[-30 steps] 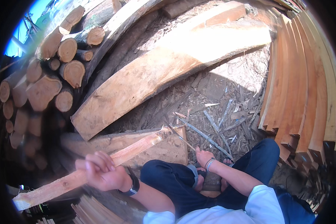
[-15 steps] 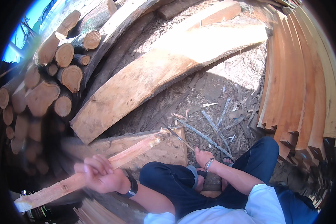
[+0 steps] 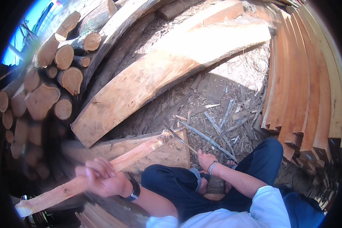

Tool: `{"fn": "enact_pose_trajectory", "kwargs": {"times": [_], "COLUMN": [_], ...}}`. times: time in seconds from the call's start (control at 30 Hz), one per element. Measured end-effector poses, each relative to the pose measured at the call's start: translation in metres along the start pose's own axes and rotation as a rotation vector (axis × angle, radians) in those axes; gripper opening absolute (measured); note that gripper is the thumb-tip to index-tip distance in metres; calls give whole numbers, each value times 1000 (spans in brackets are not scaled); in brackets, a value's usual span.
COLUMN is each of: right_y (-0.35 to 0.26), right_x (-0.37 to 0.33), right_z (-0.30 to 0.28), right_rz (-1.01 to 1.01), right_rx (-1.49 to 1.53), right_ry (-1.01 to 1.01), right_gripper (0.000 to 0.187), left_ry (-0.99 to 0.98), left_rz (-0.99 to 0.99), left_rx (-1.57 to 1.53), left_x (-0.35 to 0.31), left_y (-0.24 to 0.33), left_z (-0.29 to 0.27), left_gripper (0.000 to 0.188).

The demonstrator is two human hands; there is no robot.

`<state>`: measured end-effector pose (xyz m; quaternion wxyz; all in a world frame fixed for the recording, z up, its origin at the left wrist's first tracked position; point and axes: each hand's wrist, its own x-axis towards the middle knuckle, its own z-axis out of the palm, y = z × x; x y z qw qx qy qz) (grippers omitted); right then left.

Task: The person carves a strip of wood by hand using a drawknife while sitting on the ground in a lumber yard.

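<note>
My left hand [image 3: 104, 180] is closed around a long, narrow wooden strip [image 3: 60, 194], its wrist wearing a dark watch. The strip slants from the lower left up to the right, and its far end lies over a thick board [image 3: 171, 155]. In my closed right hand [image 3: 206, 159] is a thin, stick-like tool [image 3: 188, 145] with a darker far part; its exact kind is unclear. The tool's tip points up and left, near the strip's far end, and I cannot tell whether they touch.
A broad plank [image 3: 136, 83] stretches diagonally beyond the board. Cut logs [image 3: 71, 79] are stacked at the left, and long sawn boards [image 3: 292, 83] at the right. Thin sticks [image 3: 209, 138] and wood chips litter the ground ahead of my bent knees.
Both hands keep their holds in nearly the same places. The whole view has shifted very slightly.
</note>
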<state>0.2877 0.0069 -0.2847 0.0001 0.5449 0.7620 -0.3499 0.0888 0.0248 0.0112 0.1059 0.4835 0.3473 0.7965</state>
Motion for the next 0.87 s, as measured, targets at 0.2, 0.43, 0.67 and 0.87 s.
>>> {"fn": "enact_pose_trajectory", "kwargs": {"times": [0.2,0.43,0.67,0.87], "right_y": [-43,3,-44,6], "right_x": [-15,1,-17,12], "right_z": [-48,3,-48,18], "right_rz": [-77,-2,-98,40], "right_rx": [33,-18,22,-19], "right_ry": [32,41,24,-21], "right_gripper": [18,14,16,48], "left_ry": [-12,-22,-16,4], "left_rz": [8,5,19,18], "left_rx": [2,-23,-9,-3], "left_x": [-1,0,0,2], "left_y": [1,-1,1,-3], "left_z": [-2,1,-3,-5], "left_gripper": [18,18,18,18]}}
